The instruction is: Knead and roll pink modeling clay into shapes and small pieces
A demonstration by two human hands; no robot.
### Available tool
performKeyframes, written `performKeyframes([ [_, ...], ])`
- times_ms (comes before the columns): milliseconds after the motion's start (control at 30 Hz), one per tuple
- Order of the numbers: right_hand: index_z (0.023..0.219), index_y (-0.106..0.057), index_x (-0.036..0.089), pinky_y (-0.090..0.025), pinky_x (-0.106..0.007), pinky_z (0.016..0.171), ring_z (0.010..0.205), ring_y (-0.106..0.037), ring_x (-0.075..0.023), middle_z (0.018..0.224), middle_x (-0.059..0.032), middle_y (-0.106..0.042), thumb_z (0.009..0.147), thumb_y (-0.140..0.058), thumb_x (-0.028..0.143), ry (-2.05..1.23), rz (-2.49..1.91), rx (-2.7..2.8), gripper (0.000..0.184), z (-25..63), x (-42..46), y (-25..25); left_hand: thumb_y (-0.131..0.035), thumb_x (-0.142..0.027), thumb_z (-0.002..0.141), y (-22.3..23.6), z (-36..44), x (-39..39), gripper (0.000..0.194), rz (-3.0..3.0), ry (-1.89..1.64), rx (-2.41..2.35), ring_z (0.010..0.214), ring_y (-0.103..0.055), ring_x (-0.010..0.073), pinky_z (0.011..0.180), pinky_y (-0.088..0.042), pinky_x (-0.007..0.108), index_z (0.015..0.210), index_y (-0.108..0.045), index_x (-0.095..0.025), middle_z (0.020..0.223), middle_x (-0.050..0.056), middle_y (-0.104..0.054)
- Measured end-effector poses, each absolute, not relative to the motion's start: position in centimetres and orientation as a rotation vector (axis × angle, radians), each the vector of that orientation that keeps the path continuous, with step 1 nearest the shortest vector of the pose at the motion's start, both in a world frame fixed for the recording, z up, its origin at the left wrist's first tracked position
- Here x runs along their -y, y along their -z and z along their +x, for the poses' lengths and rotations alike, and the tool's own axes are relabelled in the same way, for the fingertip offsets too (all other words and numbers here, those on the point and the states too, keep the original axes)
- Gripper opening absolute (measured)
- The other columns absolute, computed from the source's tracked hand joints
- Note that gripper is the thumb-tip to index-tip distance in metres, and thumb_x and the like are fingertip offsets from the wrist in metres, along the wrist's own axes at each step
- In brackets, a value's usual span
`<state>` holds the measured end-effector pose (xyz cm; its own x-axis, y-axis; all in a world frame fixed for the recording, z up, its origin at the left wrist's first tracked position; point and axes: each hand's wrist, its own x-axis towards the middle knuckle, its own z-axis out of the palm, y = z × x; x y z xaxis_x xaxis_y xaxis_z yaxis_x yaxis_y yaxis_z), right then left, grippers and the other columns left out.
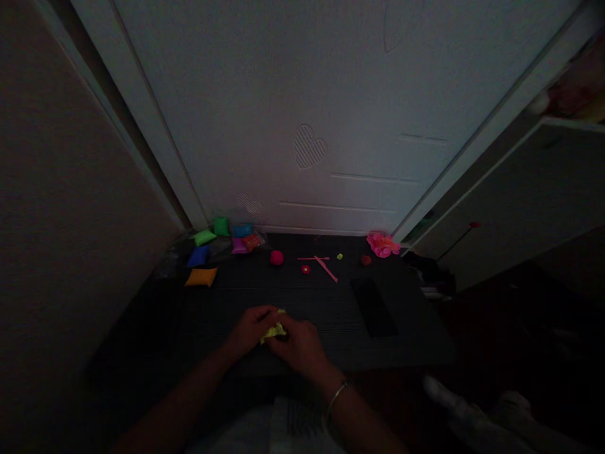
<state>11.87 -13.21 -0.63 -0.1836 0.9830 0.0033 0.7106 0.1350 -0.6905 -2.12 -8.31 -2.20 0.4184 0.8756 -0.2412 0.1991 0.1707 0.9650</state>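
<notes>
My left hand (248, 329) and my right hand (302, 345) meet over the near part of the dark table, fingers closed on a crumpled yellow packet (273, 333). Part of the packet is hidden by the fingers. A bracelet circles my right wrist. Beyond my hands lie a pink clay ball (276, 257) and a small red flower with a pale centre (305, 270). Two pink modelling tools (326, 269) cross each other to the right of these. Farther right are a tiny yellow-green piece (339, 256) and a small dark red lump (365, 260).
Several coloured packets lie at the back left, among them an orange packet (201, 277) and a green packet (220, 226), with clear plastic around some. A dark phone-like slab (374, 307) rests at right. A pink flower (383, 244) sits at the back right corner. A white panel (283, 75) rises behind the table.
</notes>
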Motion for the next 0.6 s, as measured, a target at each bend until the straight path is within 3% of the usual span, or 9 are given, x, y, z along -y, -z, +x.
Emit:
performKeyframes([
  [167, 0.094, -0.062, 0.025, -0.038, -0.017, 0.055, 0.063, -0.061, -0.0115, 0.076, 0.0020, -0.068, 0.076, -0.057, 0.031, -0.843, -1.545, 1.782, 0.020, 12.1, 13.3, 1.0, -0.056, -0.048, 0.070, 2.2, -2.4, 8.1, 0.039, 1.288, -0.674, -0.982, 0.064, -0.055, 0.0136, 0.057, -0.043, 0.024, 0.090, -0.061, -0.014, 0.079, 0.003, -0.064],
  [300, 0.100, -0.061, 0.028, -0.041, -0.018, 0.062, 0.071, -0.062, -0.0122, 0.087, 0.0019, -0.069, 0.080, -0.054, 0.031, -0.843, -1.496, 1.725, 0.022, 12.6, 13.2, 0.6, -0.055, -0.050, 0.071, 2.2, -2.4, 8.1, 0.041, 1.297, -0.634, -0.936, 0.045, -0.043, 0.0064, 0.042, -0.034, 0.019, 0.090, -0.056, -0.013, 0.064, -0.001, -0.056],
  [433, 0.097, -0.063, 0.028, -0.040, -0.019, 0.062, 0.072, -0.063, -0.0130, 0.085, 0.0013, -0.070, 0.081, -0.052, 0.032, -0.798, -1.518, 1.845, 0.019, 12.9, 13.1, 0.0, -0.058, -0.049, 0.069, 2.0, -2.2, 8.2, 0.036, 1.263, -0.645, -0.916, 0.049, -0.046, 0.0072, 0.045, -0.038, 0.019, 0.082, -0.054, -0.015, 0.065, -0.002, -0.056],
  [600, 0.093, -0.064, 0.027, -0.038, -0.018, 0.058, 0.069, -0.064, -0.0131, 0.080, 0.0000, -0.070, 0.081, -0.053, 0.032, -0.733, -1.596, 1.928, 0.017, 12.8, 13.0, -0.2, -0.060, -0.045, 0.069, 1.9, -2.3, 8.3, 0.036, 1.214, -0.648, -0.926, 0.055, -0.051, 0.0098, 0.053, -0.042, 0.022, 0.086, -0.056, -0.014, 0.069, 0.000, -0.060],
])
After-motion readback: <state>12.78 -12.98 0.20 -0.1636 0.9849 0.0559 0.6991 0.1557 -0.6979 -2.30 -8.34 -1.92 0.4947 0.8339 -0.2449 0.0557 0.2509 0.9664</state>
